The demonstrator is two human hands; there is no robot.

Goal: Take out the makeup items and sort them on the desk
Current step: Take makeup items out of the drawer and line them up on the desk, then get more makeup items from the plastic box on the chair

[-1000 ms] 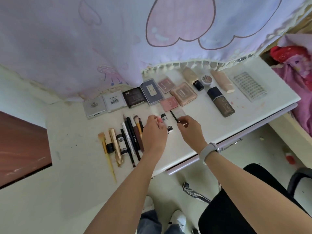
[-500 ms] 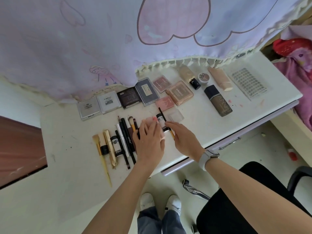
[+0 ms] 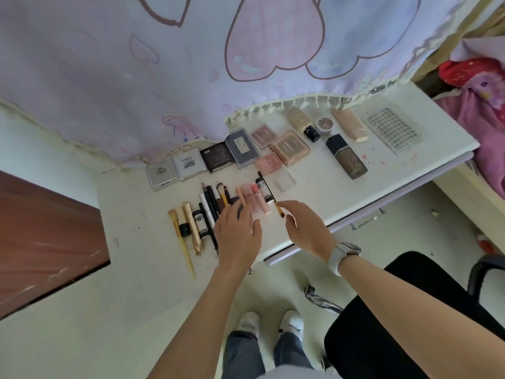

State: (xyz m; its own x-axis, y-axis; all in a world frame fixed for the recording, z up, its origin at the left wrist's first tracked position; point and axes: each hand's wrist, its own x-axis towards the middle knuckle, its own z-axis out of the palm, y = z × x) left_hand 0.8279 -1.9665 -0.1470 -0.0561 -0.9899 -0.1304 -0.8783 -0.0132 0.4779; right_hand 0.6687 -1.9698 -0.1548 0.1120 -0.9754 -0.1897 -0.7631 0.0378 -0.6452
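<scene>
Makeup items lie sorted on the white desk (image 3: 314, 192): compacts (image 3: 188, 164) in a back row, pencils and brushes (image 3: 210, 206) side by side in front, bottles (image 3: 347, 155) toward the right. Left hand (image 3: 236, 236) rests over small pink tubes (image 3: 252, 198), fingers extended and relaxed. Right hand (image 3: 303, 228) hovers beside a thin brush (image 3: 279, 210), fingers loose, holding nothing
</scene>
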